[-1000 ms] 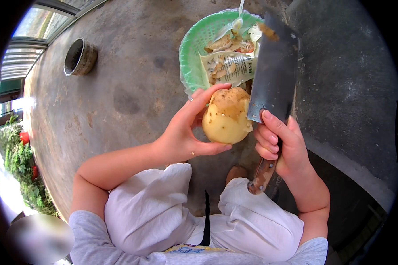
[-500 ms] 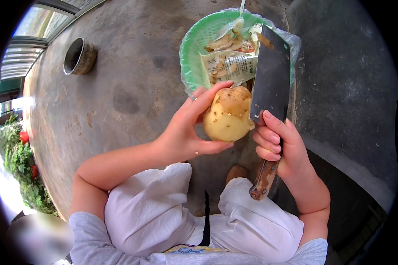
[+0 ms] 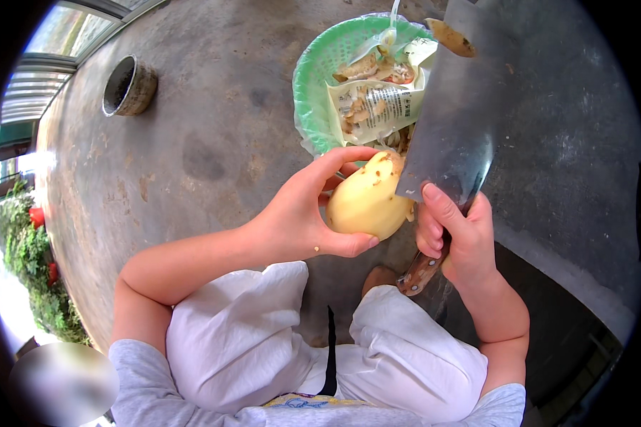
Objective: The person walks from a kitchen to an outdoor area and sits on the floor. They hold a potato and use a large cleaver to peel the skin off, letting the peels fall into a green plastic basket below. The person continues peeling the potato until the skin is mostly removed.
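Note:
A pale yellow, largely peeled potato (image 3: 365,199) sits in my left hand (image 3: 310,206), gripped between the thumb and the fingers. Brown skin specks dot its far end, and a small flap hangs at its right side. My right hand (image 3: 463,235) is wrapped round the wooden handle of a cleaver (image 3: 452,114). The wide dark blade points away from me, its lower left corner close beside the potato; whether they touch I cannot tell. A strip of brown peel (image 3: 451,38) clings near the blade's far end.
Beyond my hands stands a green basket (image 3: 308,92) lined with clear plastic, holding peelings and a printed pale packet (image 3: 377,110). The blade hides its right side. A worn bucket (image 3: 130,87) is on the concrete floor at far left. Green plants (image 3: 32,256) grow at the left edge.
The cleaver has tilted and shifted to the right and away from me. The potato has turned in my left hand, showing more peeled surface. The peel strip has moved with the blade.

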Tool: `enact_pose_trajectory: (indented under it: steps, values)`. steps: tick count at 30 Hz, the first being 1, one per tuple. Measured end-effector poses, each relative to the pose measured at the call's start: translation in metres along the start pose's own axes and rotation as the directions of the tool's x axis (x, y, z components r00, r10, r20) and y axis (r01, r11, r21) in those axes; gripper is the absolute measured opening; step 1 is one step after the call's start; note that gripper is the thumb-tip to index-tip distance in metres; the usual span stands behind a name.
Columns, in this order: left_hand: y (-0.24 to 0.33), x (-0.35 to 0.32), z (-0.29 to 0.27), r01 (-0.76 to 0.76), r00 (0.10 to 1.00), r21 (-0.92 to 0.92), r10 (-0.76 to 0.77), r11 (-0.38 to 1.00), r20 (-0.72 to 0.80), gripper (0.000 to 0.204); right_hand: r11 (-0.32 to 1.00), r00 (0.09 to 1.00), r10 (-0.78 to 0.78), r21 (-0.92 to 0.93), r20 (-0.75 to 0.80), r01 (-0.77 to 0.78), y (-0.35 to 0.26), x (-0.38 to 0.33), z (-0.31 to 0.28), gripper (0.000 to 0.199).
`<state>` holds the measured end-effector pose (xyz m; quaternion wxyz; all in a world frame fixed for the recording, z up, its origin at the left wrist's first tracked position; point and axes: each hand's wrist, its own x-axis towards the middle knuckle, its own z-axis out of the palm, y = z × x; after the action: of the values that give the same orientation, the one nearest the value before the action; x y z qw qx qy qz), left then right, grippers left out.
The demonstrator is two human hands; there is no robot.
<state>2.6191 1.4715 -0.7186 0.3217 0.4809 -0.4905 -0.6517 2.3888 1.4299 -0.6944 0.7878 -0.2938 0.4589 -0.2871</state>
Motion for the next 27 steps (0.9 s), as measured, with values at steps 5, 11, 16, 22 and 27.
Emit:
enact_pose_trajectory:
  steps: [5,11,16,22,27]
  values:
    - [-0.0022,0.0016,0.002,-0.017,1.0,-0.037,0.017,0.999,0.001,0.092,0.999,1.0,-0.028,-0.023,0.011,0.028,0.0042,-0.0004,-0.0037,0.028]
    - [-0.0039,0.0017,0.0001,-0.029,0.999,0.009,0.029,1.0,-0.013,0.089,0.992,0.998,-0.066,-0.111,0.007,0.067,0.0037,0.0,-0.0035,0.03]
    - [-0.0053,0.0018,0.0004,-0.024,1.0,-0.014,0.023,1.0,-0.01,0.089,0.99,0.997,-0.072,-0.123,0.026,0.075,0.0033,0.0005,-0.0063,0.03]
    - [-0.0062,0.0014,-0.0005,-0.007,1.0,-0.017,0.007,1.0,0.005,0.088,0.99,0.998,-0.064,-0.125,0.008,0.065,0.005,0.0012,-0.0063,0.031]
    - [-0.006,0.0017,0.0001,-0.004,1.0,-0.023,0.004,1.0,0.001,0.088,0.992,0.999,-0.051,-0.118,0.005,0.052,0.0039,0.0017,-0.0041,0.032]
